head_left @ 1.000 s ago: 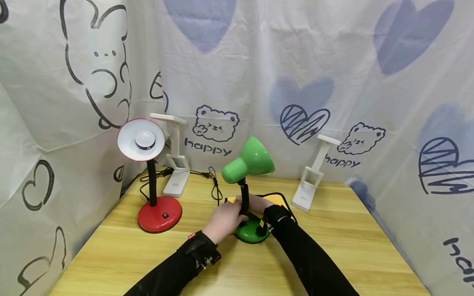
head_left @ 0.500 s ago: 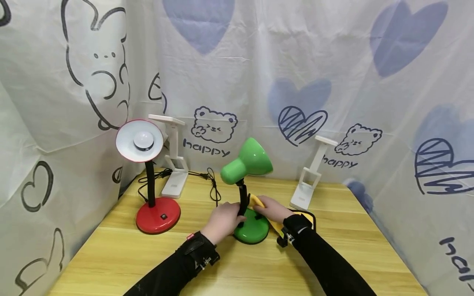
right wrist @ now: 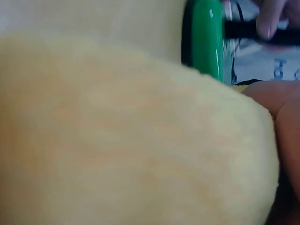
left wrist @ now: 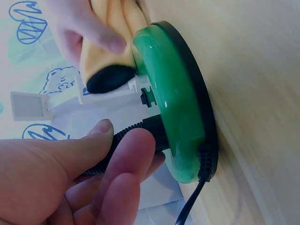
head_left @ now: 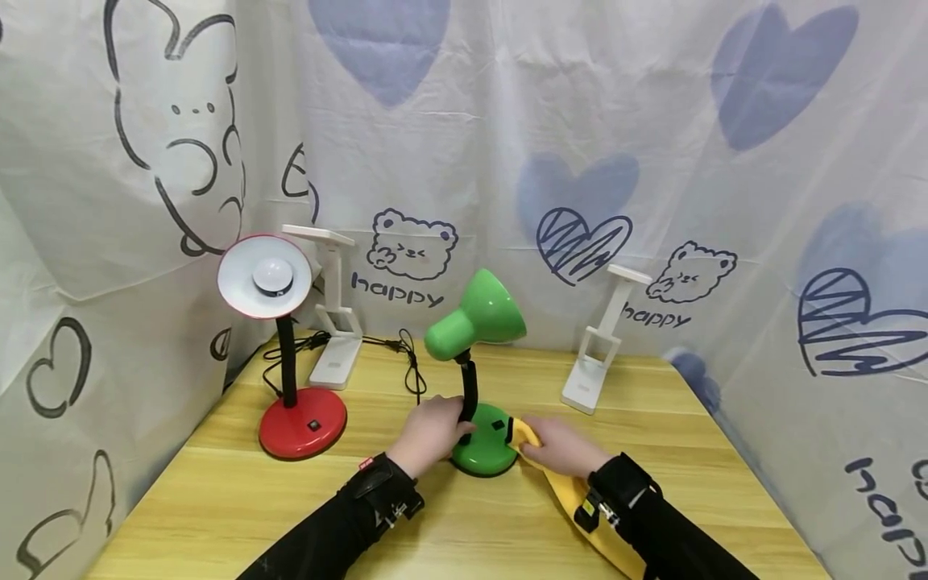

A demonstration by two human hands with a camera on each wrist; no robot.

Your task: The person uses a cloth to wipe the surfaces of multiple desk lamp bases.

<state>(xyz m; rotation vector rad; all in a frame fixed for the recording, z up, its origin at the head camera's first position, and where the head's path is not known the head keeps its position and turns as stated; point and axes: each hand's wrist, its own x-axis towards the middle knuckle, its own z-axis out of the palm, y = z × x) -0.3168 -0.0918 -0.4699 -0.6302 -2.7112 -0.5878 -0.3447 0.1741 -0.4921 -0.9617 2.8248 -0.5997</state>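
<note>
A green desk lamp [head_left: 484,310] stands upright on the table, with a green round base [left wrist: 171,101] that carries a small black switch. My left hand [head_left: 429,435] grips its black flexible neck [head_left: 470,388] low down, thumb on one side and fingers round the other. Beside the base, my right hand [head_left: 561,445] pinches a yellow cloth [head_left: 573,491] with a black edge. One folded end of the cloth lies against the base's right side; the rest trails toward me under the right wrist. In the right wrist view the cloth [right wrist: 140,131] fills most of the picture.
A red desk lamp [head_left: 303,423] stands on the left, its white-lined shade [head_left: 239,278] facing me. Behind it is a white folding lamp [head_left: 336,362], and another white folding lamp [head_left: 586,383] stands back right. A black cord [head_left: 409,362] lies at the back. Printed curtains enclose the table [head_left: 696,467].
My right hand has come out from behind the lamp's neck, moving right and toward me along the base with the yellow cloth. The left hand keeps its hold on the neck.
</note>
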